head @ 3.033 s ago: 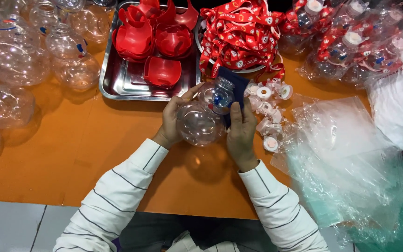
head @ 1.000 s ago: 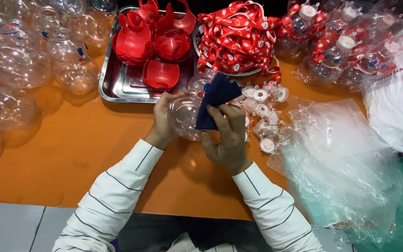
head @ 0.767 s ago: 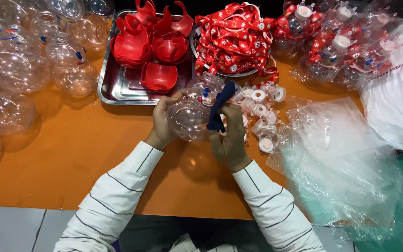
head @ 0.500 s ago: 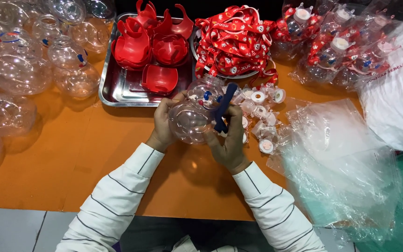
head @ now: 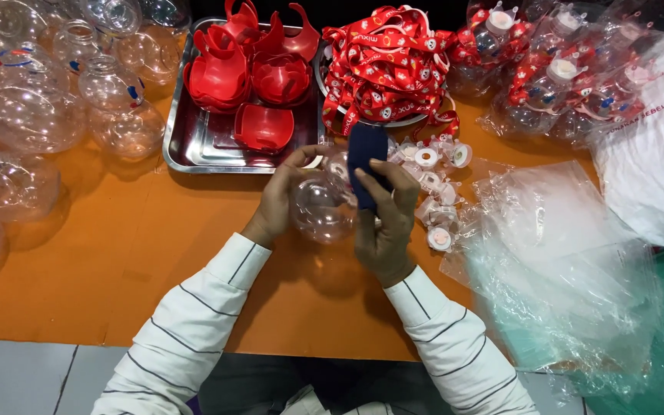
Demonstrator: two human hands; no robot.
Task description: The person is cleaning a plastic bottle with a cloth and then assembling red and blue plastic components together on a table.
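Observation:
My left hand grips a round clear plastic bottle just above the orange table. Against the bottle's right side my right hand presses a dark blue cloth, its fingers curled over it. Small white caps with red centres lie just right of my hands. Behind the bottle stands a steel tray with red plastic cups.
Several clear round bottles crowd the left side. A bowl of red printed straps sits at the back, finished bottles in bags to its right. Clear plastic bags and a white sack cover the right.
The blue cloth, earlier spread over the bottle's top, is now folded against its right side. The bottle has turned a little between my hands, which stay in place.

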